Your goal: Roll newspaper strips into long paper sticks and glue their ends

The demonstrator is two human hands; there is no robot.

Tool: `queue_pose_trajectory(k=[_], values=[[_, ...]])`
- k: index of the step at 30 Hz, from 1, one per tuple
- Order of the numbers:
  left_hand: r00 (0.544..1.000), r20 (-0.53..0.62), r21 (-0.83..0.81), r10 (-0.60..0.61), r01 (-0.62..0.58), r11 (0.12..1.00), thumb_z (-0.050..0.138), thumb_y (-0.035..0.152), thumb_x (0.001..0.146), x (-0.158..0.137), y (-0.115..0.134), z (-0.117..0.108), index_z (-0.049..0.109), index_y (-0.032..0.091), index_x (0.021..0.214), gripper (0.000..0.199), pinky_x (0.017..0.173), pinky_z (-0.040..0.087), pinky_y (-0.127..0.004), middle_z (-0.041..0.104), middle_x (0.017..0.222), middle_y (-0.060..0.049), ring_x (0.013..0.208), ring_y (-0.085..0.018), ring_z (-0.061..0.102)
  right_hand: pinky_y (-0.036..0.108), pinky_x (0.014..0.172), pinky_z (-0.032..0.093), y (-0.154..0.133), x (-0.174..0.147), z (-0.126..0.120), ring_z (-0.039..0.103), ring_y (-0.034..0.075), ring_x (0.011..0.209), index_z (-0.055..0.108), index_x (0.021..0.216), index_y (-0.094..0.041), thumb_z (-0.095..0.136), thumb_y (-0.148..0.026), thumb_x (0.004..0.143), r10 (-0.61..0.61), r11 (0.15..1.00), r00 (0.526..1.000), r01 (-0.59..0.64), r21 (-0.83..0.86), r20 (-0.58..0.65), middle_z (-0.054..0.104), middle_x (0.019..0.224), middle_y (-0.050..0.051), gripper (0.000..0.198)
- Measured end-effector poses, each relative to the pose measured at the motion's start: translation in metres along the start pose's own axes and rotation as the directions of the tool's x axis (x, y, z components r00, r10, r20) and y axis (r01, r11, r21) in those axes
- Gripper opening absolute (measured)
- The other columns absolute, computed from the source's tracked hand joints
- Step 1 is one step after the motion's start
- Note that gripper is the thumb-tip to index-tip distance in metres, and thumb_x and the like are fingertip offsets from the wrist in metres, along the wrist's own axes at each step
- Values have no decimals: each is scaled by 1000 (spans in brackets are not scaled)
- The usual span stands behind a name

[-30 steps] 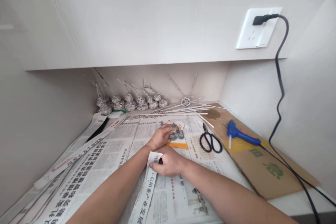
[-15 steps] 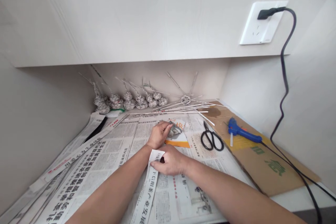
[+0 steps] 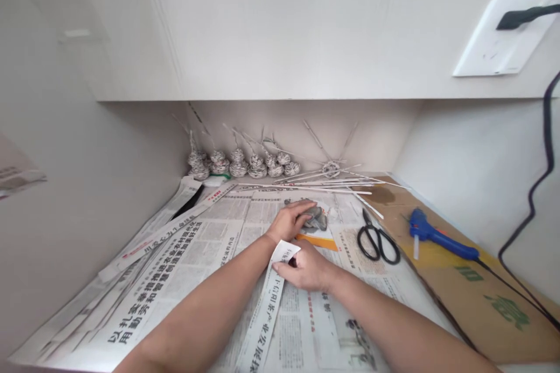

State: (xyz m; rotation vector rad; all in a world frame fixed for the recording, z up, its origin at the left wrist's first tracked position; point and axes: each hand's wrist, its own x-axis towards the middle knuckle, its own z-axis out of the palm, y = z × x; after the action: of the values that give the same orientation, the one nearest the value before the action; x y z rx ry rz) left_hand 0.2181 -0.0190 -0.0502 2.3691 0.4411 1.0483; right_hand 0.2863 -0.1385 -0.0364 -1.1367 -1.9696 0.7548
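Note:
My right hand (image 3: 308, 268) is closed on the upper end of a newspaper strip (image 3: 262, 326), pinching it near the thumb. From there the strip runs down toward the front edge, over a spread newspaper (image 3: 219, 233). Just beyond, my left hand (image 3: 291, 221) lies with its fingers stretched out against a crumpled grey cloth (image 3: 318, 220). The cloth rests on a piece of paper with an orange band (image 3: 321, 242). Some of the cloth is hidden under the fingers.
Black-handled scissors (image 3: 378, 239) lie to the right. On the cardboard (image 3: 464, 303) rests a blue glue gun (image 3: 441, 239) with its cord. Paper rods (image 3: 315, 188) and several woven paper gourds (image 3: 238, 164) are at the back. Paper strips (image 3: 161, 233) lie left, below the overhanging panel (image 3: 284, 41).
The view has swung left, so everything sits farther right. My left fingers have straightened and reached onto the grey cloth. My right hand keeps hold of the newspaper strip.

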Motion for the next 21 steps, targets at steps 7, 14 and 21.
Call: queue_pose_trajectory(k=[7,14,21], values=[[940,-262,74,-218,245,967,46,47,87,4,18,-37,70,18,101,40,95,40,-30,66,110,-9,106,-20,58,20,58,39,1,0,-3,49,10,61,54,71,-18,55,-19,77,86,992,996,-83,91,-21,54,66,-4,5],[914,-147,-150,-379,358,921,39,51,89,-6,56,-68,74,19,87,48,90,41,-30,70,95,-7,97,-21,61,23,68,44,-4,2,-8,55,12,72,59,84,-19,58,-16,76,50,988,997,-41,147,-59,60,79,-2,9],[843,326,-510,-428,538,671,71,38,71,-37,59,-69,70,13,86,29,62,45,-22,68,79,-6,68,-13,60,21,46,43,12,3,-9,52,10,51,60,83,-18,58,-33,82,258,918,964,-264,296,59,54,60,-3,15]])
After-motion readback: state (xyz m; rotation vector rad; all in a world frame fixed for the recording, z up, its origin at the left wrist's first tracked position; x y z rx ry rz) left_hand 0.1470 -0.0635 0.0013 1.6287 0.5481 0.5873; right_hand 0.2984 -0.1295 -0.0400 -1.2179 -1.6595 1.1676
